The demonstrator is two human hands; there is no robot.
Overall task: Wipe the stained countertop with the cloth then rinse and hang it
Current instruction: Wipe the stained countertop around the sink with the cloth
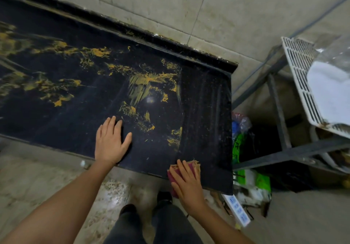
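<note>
Maroon cloth (191,169) under right hand (186,184), stained countertop (94,111)

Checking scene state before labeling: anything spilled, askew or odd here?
Yes. Yellow stains are smeared across most of the dark countertop; only the strip at its right end looks wiped. The cloth, under the right hand, overhangs the near edge. The left hand rests flat.
</note>
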